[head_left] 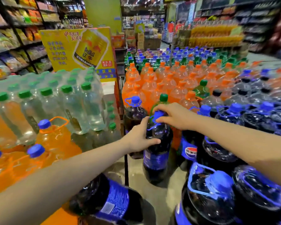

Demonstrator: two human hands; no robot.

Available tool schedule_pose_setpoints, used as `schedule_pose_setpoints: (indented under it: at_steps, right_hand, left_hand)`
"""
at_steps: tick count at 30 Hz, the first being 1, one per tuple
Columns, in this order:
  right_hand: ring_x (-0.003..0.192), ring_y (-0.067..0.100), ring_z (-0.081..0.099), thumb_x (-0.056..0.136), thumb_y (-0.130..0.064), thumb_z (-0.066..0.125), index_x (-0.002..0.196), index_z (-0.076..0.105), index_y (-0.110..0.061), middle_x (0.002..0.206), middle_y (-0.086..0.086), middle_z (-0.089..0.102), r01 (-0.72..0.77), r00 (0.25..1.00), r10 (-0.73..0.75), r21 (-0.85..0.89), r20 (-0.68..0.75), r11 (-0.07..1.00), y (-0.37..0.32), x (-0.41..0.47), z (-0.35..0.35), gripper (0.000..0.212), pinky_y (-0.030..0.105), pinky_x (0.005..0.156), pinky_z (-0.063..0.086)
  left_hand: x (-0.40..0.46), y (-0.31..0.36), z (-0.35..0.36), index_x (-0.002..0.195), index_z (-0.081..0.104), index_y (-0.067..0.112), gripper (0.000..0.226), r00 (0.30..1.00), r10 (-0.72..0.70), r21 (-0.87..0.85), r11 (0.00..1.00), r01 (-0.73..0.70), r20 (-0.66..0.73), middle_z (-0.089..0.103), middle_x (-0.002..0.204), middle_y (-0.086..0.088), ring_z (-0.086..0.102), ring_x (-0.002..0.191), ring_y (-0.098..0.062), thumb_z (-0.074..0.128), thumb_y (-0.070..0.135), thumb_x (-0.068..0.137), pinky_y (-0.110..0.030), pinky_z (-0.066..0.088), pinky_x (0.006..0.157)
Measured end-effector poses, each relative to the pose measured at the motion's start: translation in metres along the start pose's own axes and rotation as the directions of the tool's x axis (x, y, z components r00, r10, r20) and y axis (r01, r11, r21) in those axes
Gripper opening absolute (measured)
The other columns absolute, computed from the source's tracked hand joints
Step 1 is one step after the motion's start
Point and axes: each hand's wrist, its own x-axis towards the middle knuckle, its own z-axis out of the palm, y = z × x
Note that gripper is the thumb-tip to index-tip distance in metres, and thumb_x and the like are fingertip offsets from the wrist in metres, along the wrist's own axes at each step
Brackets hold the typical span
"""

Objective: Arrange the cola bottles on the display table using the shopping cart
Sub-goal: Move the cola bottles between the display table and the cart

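Gripping one large cola bottle [157, 153] with both hands, you held it upright in the gap beside the near-left corner of the display table [190, 153], its base low, over the floor. Only the head view showed this. Your right hand [175, 116] was closed over the blue cap [158, 114] and its carry loop, so the bottle hung below that grip. Your left hand [138, 138] wrapped the dark shoulder from the left, thumb across the front, the label beneath your fingers. Full and big, it likely handled heavy, with smooth plastic that may slip; the neck loop and shoulder looked the surest holds. Another cola bottle [110, 198] lay on its side nearer you; whether that was in the shopping cart could not be told.
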Motion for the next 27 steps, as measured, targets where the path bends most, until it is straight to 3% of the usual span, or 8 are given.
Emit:
schedule_pose_setpoints:
  at_steps: [2,6,9,12,17,21,24,27]
  right_hand:
    - [0.097,0.022,0.058,0.090,-0.021,0.064,0.120,0.060,-0.013,0.106,0.004,0.063,-0.069,0.997,0.070,0.025,-0.037,0.997,0.014,-0.006,-0.006,0.031,0.027,0.076,0.037]
    - [0.084,0.014,0.055,0.091,-0.020,0.064,0.120,0.061,-0.014,0.093,-0.005,0.059,-0.096,0.994,0.097,0.017,-0.042,0.995,0.027,-0.013,-0.012,0.030,0.023,0.070,0.034]
    - [0.069,-0.003,0.047,0.090,-0.021,0.064,0.118,0.061,-0.015,0.079,-0.021,0.049,-0.107,0.992,0.106,-0.011,-0.062,0.994,0.033,-0.017,-0.014,0.028,0.020,0.063,0.032]
    - [0.077,0.008,0.054,0.090,-0.024,0.065,0.118,0.061,-0.017,0.087,-0.011,0.057,-0.124,0.990,0.124,0.009,-0.067,0.992,0.035,-0.022,-0.014,0.029,0.026,0.073,0.041]
    - [0.088,0.013,0.057,0.089,-0.025,0.066,0.120,0.061,-0.018,0.097,-0.007,0.058,-0.117,0.991,0.117,0.007,-0.067,0.993,0.033,-0.024,-0.012,0.031,0.023,0.076,0.040]
    - [0.090,0.015,0.058,0.090,-0.021,0.065,0.121,0.060,-0.016,0.101,-0.003,0.059,-0.150,0.983,0.154,0.049,-0.096,0.987,0.033,-0.026,-0.010,0.032,0.024,0.079,0.042]
    - [0.088,0.015,0.057,0.091,-0.022,0.064,0.121,0.059,-0.017,0.102,-0.003,0.059,-0.157,0.984,0.159,0.037,-0.086,0.987,0.031,-0.025,-0.011,0.031,0.022,0.075,0.039]
    - [0.091,0.017,0.058,0.090,-0.028,0.065,0.122,0.056,-0.019,0.102,-0.004,0.058,-0.155,0.988,0.155,0.005,-0.013,0.988,0.030,-0.022,-0.014,0.034,0.022,0.071,0.038]
  left_hand:
    - [0.012,0.008,0.012,0.155,0.014,0.009,0.097,1.000,0.009,-0.047,0.999,-0.011,-0.029,0.056,0.135,-0.017,0.053,0.124,-0.028,0.076,0.036,0.084,-0.018,0.035,0.083]
    - [0.024,0.015,0.028,0.152,0.019,0.007,0.096,0.996,0.052,-0.105,0.993,-0.060,-0.074,0.049,0.143,-0.015,0.046,0.132,-0.027,0.079,0.032,0.082,-0.021,0.034,0.095]
    - [0.027,0.016,0.032,0.152,0.019,0.007,0.096,0.995,0.068,-0.119,0.990,-0.077,-0.077,0.055,0.134,-0.016,0.051,0.125,-0.027,0.080,0.029,0.082,-0.013,0.031,0.084]
    - [0.030,0.017,0.031,0.153,0.016,0.008,0.098,0.995,0.087,-0.103,0.990,-0.092,-0.052,0.058,0.128,-0.018,0.054,0.121,-0.028,0.079,0.033,0.081,-0.014,0.031,0.080]
    - [0.024,0.017,0.031,0.154,0.017,0.011,0.098,0.995,0.080,-0.135,0.987,-0.087,-0.054,0.048,0.144,-0.010,0.046,0.131,-0.024,0.079,0.032,0.082,-0.010,0.029,0.085]
    - [0.028,0.015,0.035,0.153,0.018,0.012,0.096,0.994,0.087,-0.129,0.987,-0.095,-0.071,0.060,0.123,-0.016,0.057,0.113,-0.031,0.079,0.034,0.081,-0.015,0.032,0.074]
    - [0.033,0.009,0.033,0.153,0.017,0.012,0.101,0.992,0.105,-0.121,0.986,-0.113,-0.067,0.055,0.136,-0.012,0.054,0.122,-0.027,0.081,0.037,0.079,-0.019,0.036,0.086]
    - [0.031,0.004,0.042,0.156,0.007,0.012,0.120,0.990,0.127,-0.142,0.981,-0.135,-0.065,0.033,0.154,-0.010,0.034,0.141,-0.023,0.087,0.037,0.071,-0.021,0.029,0.103]
